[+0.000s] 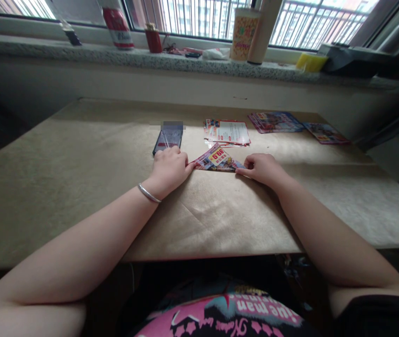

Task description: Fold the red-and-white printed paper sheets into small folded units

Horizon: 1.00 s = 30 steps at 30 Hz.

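Note:
A colourful printed flyer (216, 158), folded into a triangle, lies on the tan tabletop with its point away from me and its long edge towards me. My left hand (170, 169), with a silver bangle at the wrist, pinches the left corner between thumb and curled fingers. At the right corner, the thumb and fingers of my right hand (263, 168) close on the paper. Just beyond my left hand lies a phone (168, 135), its near end partly covered by my fingers.
Past the folded flyer lies a stack of white and red leaflets (233, 132). Further right are more colourful flyers (278, 121) and another small pile (326, 133). On the windowsill stand a red can (118, 27), a paper cup (244, 35) and a yellow object (311, 62).

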Available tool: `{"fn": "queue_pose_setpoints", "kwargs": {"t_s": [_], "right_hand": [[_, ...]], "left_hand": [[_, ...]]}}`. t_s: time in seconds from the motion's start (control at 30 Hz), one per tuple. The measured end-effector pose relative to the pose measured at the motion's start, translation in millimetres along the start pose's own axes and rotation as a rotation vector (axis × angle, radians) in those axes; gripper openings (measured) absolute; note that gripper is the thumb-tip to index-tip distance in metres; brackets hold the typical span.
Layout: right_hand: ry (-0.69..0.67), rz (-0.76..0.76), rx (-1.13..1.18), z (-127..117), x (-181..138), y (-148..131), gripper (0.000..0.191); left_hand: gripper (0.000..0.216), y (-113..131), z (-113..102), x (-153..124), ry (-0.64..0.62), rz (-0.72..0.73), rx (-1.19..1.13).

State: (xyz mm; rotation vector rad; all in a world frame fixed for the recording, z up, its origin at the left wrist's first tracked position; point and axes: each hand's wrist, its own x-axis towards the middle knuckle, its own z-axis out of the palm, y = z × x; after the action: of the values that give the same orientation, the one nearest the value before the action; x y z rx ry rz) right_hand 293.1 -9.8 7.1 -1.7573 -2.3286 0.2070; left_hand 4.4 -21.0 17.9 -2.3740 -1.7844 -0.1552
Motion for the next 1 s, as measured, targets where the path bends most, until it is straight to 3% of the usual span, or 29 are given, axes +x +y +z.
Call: {"fn": "queue_pose_setpoints", "kwargs": {"t_s": [0.2, 0.37, 0.47, 0.53, 0.6, 0.67, 0.73, 0.83, 1.0], "right_hand": [[-0.06, 0.121, 0.105, 0.6, -0.5, -7.5, 0.039], [0.013, 0.158, 0.016, 3.0, 1.2, -15.7, 0.043], [0.016, 0.167, -0.012, 4.3, 2.0, -17.8, 0.044], [0.028, 0.158, -0.036, 5.0, 2.1, -19.6, 0.045], [0.06, 0.13, -0.088, 5.6, 2.4, -22.7, 0.048], [0.093, 0.103, -0.147, 6.4, 2.9, -27.0, 0.051], [0.108, 0.091, -0.183, 7.1, 3.6, -31.2, 0.054], [0.108, 0.089, -0.188, 7.3, 4.1, -34.5, 0.054], [0.081, 0.115, -0.129, 5.6, 4.4, -31.3, 0.048]], "left_hand": [[0.041, 0.9, 2.1, 1.3, 0.001, -0.02, 0.048], [0.04, 0.4, 3.7, 1.2, 0.022, -0.014, 0.045], [0.035, 0.0, 4.3, 0.6, 0.1, 0.002, 0.061], [0.026, 0.9, 5.8, 1.3, 0.186, 0.1, 0.046], [0.02, 3.0, 9.0, 3.2, 0.248, 0.299, -0.025], [0.026, 5.6, 13.8, 5.7, 0.265, 0.515, -0.131], [0.031, 7.5, 18.7, 7.7, 0.268, 0.627, -0.216], [0.036, 7.8, 22.3, 8.2, 0.257, 0.682, -0.245], [0.032, 5.3, 14.3, 4.1, 0.238, 0.612, -0.173]]}}
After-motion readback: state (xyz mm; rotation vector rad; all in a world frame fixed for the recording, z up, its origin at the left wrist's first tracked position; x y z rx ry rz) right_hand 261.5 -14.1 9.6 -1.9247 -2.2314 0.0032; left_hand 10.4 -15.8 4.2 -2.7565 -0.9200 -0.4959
